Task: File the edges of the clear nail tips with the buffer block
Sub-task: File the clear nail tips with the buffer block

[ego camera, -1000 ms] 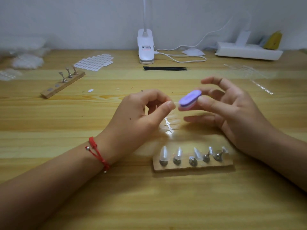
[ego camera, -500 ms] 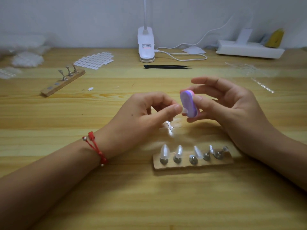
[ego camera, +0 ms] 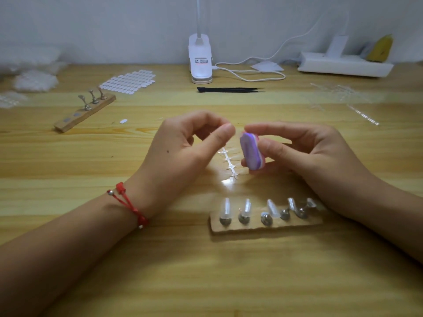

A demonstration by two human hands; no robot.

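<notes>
Head view: wooden holder (ego camera: 263, 228) carries five clear nail tips (ego camera: 226, 208)

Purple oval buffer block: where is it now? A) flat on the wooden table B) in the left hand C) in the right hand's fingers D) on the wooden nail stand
C: the purple oval buffer block is pinched between the thumb and fingers of the right hand.

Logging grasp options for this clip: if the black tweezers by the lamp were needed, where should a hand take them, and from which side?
Probably at mid-length of the black tweezers, pinched from above across their narrow width. They lie flat on the table, long axis left to right, sharp tips pointing right, so the middle avoids the points.
</notes>
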